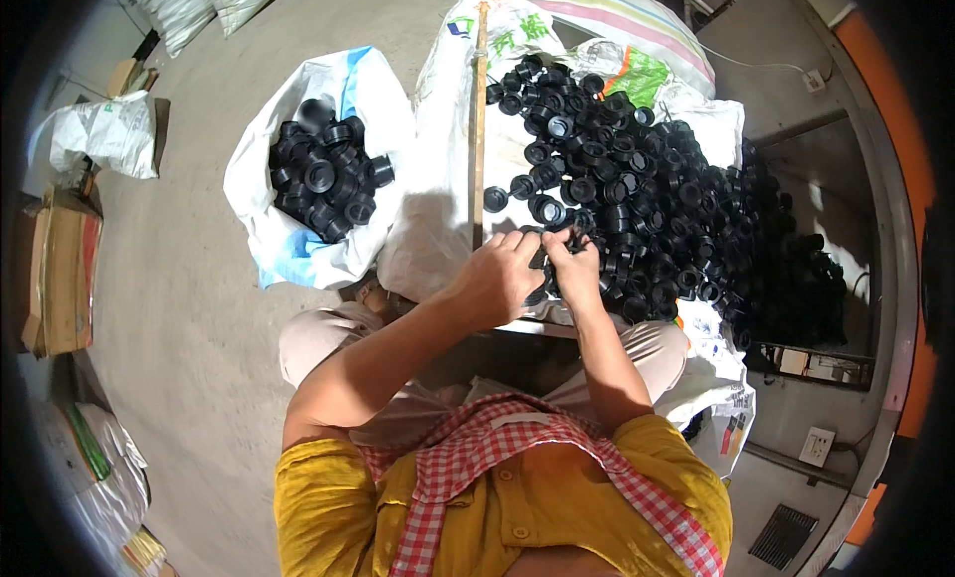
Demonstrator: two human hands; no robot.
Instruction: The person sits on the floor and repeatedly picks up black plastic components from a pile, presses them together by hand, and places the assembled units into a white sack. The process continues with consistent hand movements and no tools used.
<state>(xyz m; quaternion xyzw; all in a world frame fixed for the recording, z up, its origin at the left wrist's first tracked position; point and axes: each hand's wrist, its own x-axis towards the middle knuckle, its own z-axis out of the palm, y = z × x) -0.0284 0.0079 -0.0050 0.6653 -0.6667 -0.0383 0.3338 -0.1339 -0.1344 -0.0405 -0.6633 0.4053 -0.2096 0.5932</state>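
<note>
- Black, round plastic caps (622,191) lie in a loose heap over the desk (540,328) before the seated person, a few right between the two hands.
- The left hand (497,277) is curled at the heap's near-left edge; I can't tell from here what it grips.
- The right hand (575,269), just beside it, has bent fingers among the caps; its grip is hidden too.
- A thin wooden strip (478,129) runs left of the heap.
- Further left, an open white-and-blue woven sack (249,179) holds more black plastic pieces (320,176).
</note>
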